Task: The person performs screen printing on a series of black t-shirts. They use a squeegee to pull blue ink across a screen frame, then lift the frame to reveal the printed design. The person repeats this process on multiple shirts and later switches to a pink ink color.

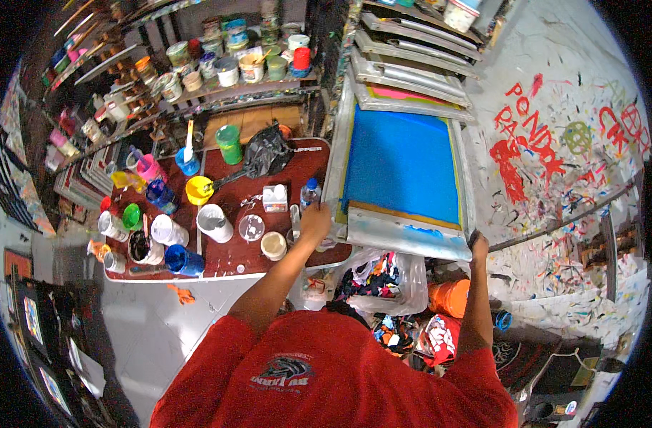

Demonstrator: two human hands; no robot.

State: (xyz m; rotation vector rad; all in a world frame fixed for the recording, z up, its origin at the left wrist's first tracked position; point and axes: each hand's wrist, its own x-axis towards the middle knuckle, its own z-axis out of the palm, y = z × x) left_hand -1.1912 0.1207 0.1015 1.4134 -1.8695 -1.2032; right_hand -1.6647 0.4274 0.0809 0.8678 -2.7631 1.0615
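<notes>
Screen frame (390, 232) lies before you, sloping below the frame rack, between the red table (219, 265) and the spattered wall (547, 192); its near edge sits above the clear bag (411, 285) of cloth scraps. Grip: your left hand (316, 222) is closed at the near left corner, your right hand (478, 246) at the near right; fingers under the rails are hidden, so how tightly they wrap cannot be told. Handling, judged: rails look metal, so expect it stiff, moderately heavy, awkward through its breadth. The blue mesh (401, 160) is probably taut and easily torn; keep your fingers off it. Blue smears on the near border, if wet, would be slippery. Best hold: opposite side rails, near the corners. Count: one frame in your hands, about four racked frames (415, 75) beyond; on the table, one yellow tub (199, 190), one black bag (267, 151), one water bottle (311, 192), three blue containers (183, 260). Shelf pots (227, 71) overlap too much for you to count.
</notes>
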